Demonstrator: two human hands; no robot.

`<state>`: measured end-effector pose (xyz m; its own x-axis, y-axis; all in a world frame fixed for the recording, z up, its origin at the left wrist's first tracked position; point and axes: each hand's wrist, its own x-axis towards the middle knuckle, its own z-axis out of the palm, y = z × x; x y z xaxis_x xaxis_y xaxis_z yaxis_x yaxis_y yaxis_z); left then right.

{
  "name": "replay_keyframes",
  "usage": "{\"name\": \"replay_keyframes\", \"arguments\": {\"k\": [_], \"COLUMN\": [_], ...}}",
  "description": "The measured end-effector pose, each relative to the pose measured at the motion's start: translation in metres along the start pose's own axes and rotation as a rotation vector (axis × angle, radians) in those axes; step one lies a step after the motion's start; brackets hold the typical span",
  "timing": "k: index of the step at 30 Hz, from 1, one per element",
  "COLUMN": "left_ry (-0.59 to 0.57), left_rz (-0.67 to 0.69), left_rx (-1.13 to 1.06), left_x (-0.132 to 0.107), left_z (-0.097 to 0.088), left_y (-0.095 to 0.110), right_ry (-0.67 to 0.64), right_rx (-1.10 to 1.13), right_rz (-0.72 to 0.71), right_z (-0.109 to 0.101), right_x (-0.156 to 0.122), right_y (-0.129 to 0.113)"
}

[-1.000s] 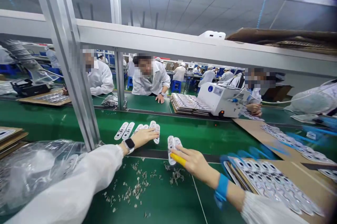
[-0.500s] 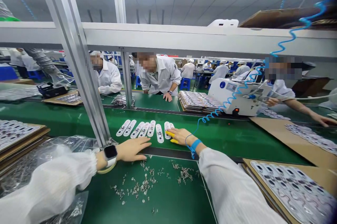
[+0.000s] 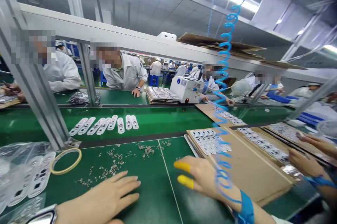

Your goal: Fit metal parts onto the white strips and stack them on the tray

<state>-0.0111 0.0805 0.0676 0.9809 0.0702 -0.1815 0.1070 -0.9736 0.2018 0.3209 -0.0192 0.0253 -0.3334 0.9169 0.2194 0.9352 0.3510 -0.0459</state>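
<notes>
Left hand: spread flat (image 3: 110, 196), palm down, low over the near bench; nothing seen to be gripped. Contact with the surface cannot be told.
Right hand: held (image 3: 202, 176) near the cardboard stack, the two yellow-covered fingers (image 3: 185, 182) kept apart; nothing seen between them.
Wrists: a watch (image 3: 44, 217) is worn on the left, a blue band (image 3: 246, 208) on the right.
Small metal parts: scattered (image 3: 114, 166) loosely on the green bench (image 3: 147, 196), just beyond the left fingertips.
Tape roll: laid flat (image 3: 63, 172) left of the parts, beside bagged plates (image 3: 39, 176).
White oblong plates: eight laid in an uneven row (image 3: 112, 122) on the green belt (image 3: 163, 122), well apart from both hands.
Cardboard stack: topped with more plates, placed right of the white bench line (image 3: 168, 171), its bare board (image 3: 247, 161) exposed.
Blue coiled hose: hung (image 3: 225, 41) in front of the stack and right forearm.
Across the belt: a white machine (image 3: 181, 89) is flanked by stacked plates (image 3: 162, 94).
</notes>
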Motion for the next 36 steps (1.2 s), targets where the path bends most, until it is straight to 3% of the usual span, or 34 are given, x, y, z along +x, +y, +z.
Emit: {"name": "replay_keyframes", "arguments": {"k": [2, 4, 8, 10, 13, 16, 19, 22, 26, 29, 33, 36], "left_ry": [-0.084, -0.083, 0.115, 0.231, 0.354, 0.461, 0.511, 0.511, 0.483, 0.434, 0.403, 0.393], "left_rz": [0.045, 0.076, 0.135, 0.161, 0.148, 0.116, 0.077, 0.047, 0.002, -0.028, -0.083, -0.113], "left_rx": [-0.087, -0.112, -0.008, 0.049, 0.067, 0.063, 0.043, 0.015, -0.025, -0.061, -0.109, -0.146], "left_x": [0.017, 0.040, 0.114, 0.164, 0.246, 0.318, 0.365, 0.388, 0.394, 0.389, 0.376, 0.369], "left_z": [-0.007, -0.011, -0.013, -0.015, -0.021, -0.025, -0.020, -0.008, 0.012, 0.026, 0.044, 0.051], "left_y": [0.016, 0.023, 0.017, 0.008, -0.003, -0.008, -0.008, -0.005, 0.006, 0.030, 0.080, 0.110], "right_ry": [0.104, 0.194, 0.311, 0.311, 0.304, 0.349, 0.384, 0.411, 0.549, 0.763, 1.045, 1.365], "right_rx": [-0.040, -0.047, 0.003, 0.018, 0.033, 0.034, 0.038, 0.067, 0.151, 0.276, 0.372, 0.411], "right_rz": [0.191, 0.362, 0.653, 0.738, 0.746, 0.732, 0.744, 0.731, 0.756, 0.886, 1.012, 1.146], "right_z": [-0.005, -0.006, 0.015, 0.037, 0.067, 0.079, 0.077, 0.072, 0.073, 0.075, 0.073, 0.071], "right_x": [-0.020, -0.039, -0.104, -0.143, -0.182, -0.192, -0.187, -0.183, -0.180, -0.175, -0.167, -0.173], "right_y": [0.035, 0.074, 0.121, 0.125, 0.118, 0.108, 0.102, 0.098, 0.093, 0.089, 0.080, 0.069]}}
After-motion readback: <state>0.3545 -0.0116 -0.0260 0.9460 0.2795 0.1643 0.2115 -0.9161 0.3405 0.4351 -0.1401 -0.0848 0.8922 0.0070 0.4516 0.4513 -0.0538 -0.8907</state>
